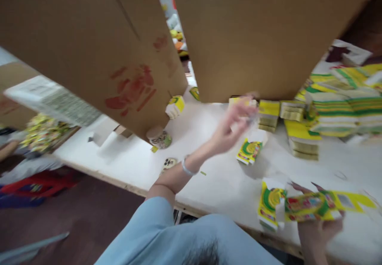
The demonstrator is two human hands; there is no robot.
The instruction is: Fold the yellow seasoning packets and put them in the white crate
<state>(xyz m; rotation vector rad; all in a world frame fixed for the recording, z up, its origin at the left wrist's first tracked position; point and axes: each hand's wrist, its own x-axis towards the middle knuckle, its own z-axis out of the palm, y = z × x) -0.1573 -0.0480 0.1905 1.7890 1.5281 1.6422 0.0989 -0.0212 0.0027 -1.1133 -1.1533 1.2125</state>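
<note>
My left hand [232,127] is stretched out over the white table [209,169], blurred by motion, its fingers near the low stacks of flat yellow cartons [268,113]. A bracelet sits on that wrist. My right hand [319,221] at the lower right grips a flattened yellow, green and red carton [313,206]. A folded carton [268,203] lies just left of it, and another small yellow and green box [249,151] rests on the table below my left hand.
Two big brown cardboard panels [98,54] hang over the back of the table. Stacks of yellow and green printed sheets [343,106] fill the right. A small jar [159,137], a phone [168,163] and a small yellow box [176,106] lie near the left panel.
</note>
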